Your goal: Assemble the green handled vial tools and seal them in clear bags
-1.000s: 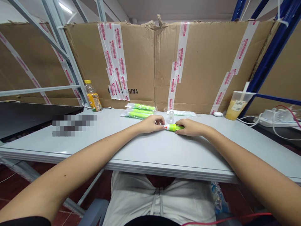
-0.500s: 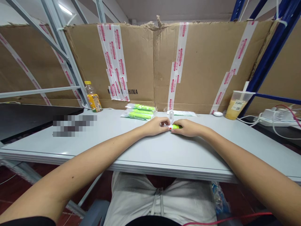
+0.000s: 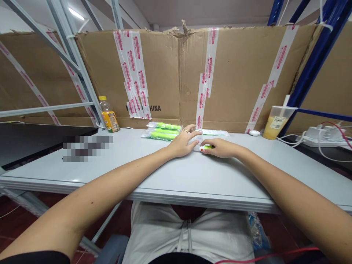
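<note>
My right hand rests on the table with its fingers closed around a small green-and-white tube, which lies sideways and has a red spot near its left end. The hand covers part of the tube, and its exact kind is not clear. My left hand is open, fingers spread, just left of the tube. Its fingertips are close to a small clear plastic piece standing behind the tube; whether they touch it I cannot tell. Several green items in clear wrappers lie behind my left hand.
A flat clear packet lies by the cardboard wall. At the back left stands a yellow-capped drink bottle. A cup of yellow drink and a white oval object are at the right, near a power strip.
My left hand has come off the tube's left end, spreading its fingers and lifting towards the clear piece. My right hand keeps its hold, with the tube shifted slightly right.
</note>
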